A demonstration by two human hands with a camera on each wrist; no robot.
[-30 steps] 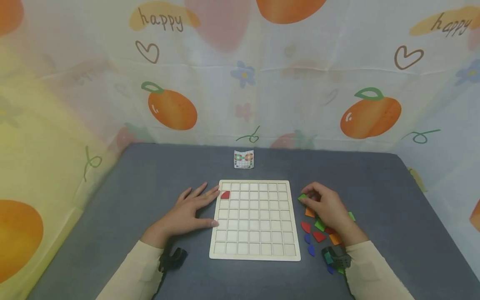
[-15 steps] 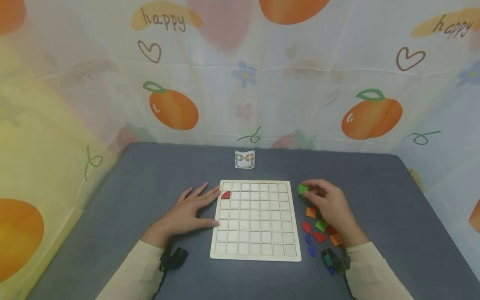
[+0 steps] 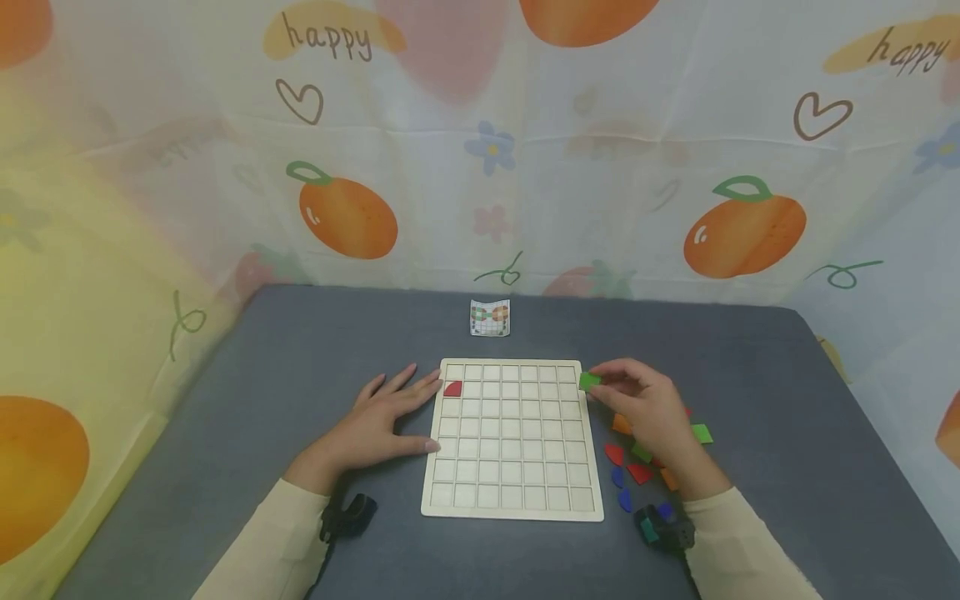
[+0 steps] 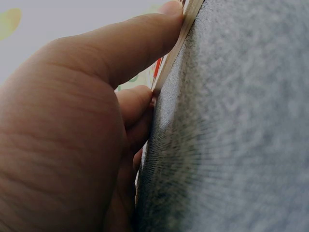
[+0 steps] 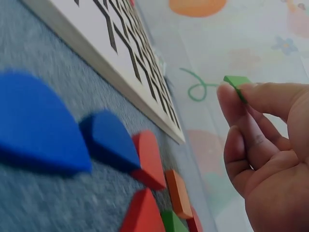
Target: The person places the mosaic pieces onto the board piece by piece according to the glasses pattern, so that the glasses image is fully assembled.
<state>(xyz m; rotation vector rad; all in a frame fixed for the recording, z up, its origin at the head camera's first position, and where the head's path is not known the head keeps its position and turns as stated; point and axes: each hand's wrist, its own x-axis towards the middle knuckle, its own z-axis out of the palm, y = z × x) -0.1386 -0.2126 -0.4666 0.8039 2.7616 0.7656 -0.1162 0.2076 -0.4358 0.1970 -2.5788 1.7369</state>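
A pale wooden grid board (image 3: 513, 518) lies flat on the grey table. One red quarter-round tile (image 3: 453, 389) sits in a cell by its left side, second row from the top. My left hand (image 3: 375, 429) rests with spread fingers at the board's left edge, fingertips and thumb touching the rim. Between thumb and fingers, my right hand (image 3: 648, 404) pinches a green square tile (image 3: 589, 382). That tile is raised above the table, over the board's upper right edge in the head view; the right wrist view also shows it clear of the surface.
Loose tiles lie right of the board, partly under my right arm: red (image 3: 614, 454), orange (image 3: 622, 424), blue (image 3: 625, 500) and green (image 3: 701, 433). Behind the board stands a small printed pattern card (image 3: 490, 318). A patterned cloth (image 3: 420, 208) hangs behind the table.
My right hand has lifted the green tile from beside the pile and carried it left to the board's edge. The left hand stays in place.
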